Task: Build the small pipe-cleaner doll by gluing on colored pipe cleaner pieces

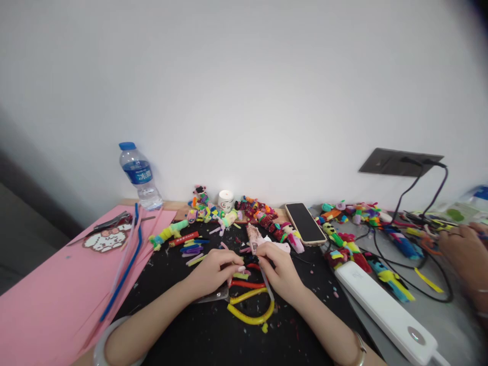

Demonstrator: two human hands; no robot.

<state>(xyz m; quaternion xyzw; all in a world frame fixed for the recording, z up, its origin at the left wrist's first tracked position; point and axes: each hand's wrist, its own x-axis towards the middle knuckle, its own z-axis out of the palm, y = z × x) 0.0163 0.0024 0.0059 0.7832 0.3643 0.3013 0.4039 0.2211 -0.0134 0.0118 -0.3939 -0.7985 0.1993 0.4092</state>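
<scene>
My left hand (219, 272) is closed in a pinch above the black mat (183, 330). A small pale bit shows at its fingertips, too small to name. Close by on the right, my right hand (280, 269) is also closed, thumb against fingers; what it grips is hidden. A bent yellow pipe cleaner (247, 321) and a red pipe cleaner (247, 284) lie below and between the hands. Short purple and blue pipe cleaner pieces (192, 250) rest left of them. A pinkish, partly hidden object (253, 235) is just behind my right fingers.
Finished fuzzy figures (263, 211) line the wall. A phone (305, 223), white cup (226, 201) and water bottle (141, 175) stand behind. Scissors (110, 221) lie on pink sheets (46, 295). At right are a white power strip (385, 310), cables and another person's hand (463, 251).
</scene>
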